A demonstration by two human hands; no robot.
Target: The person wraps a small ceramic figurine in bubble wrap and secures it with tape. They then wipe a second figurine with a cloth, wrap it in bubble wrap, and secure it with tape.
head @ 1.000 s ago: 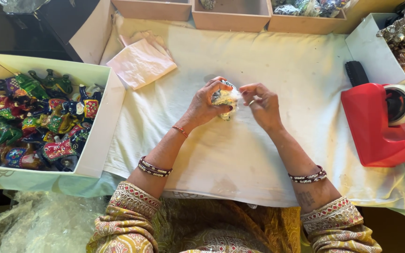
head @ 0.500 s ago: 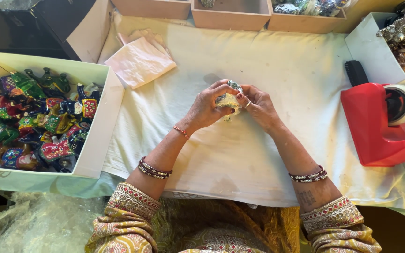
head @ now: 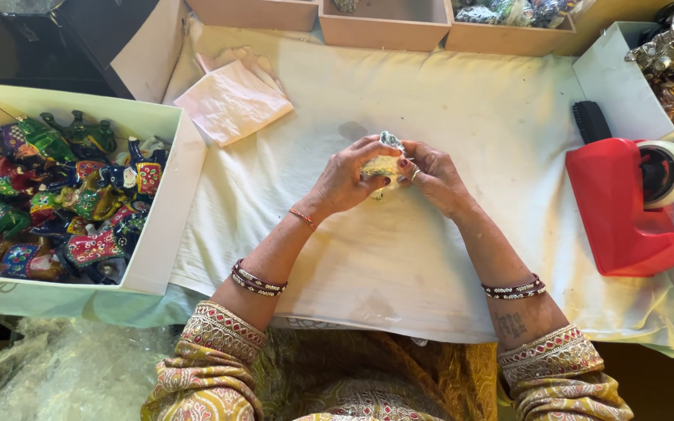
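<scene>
The right hand point(head: 431, 175), a second ago drawn slightly away with a finger extended, is now pressing against the small wrapped object point(head: 384, 165), both hands closing tightly around it, hiding most of it from view.

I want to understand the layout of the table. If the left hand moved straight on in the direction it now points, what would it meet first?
The left hand points up and right, toward the small wrapped object it already touches with the right hand. Beyond these lies only the white cloth, as far as I can tell.
</scene>
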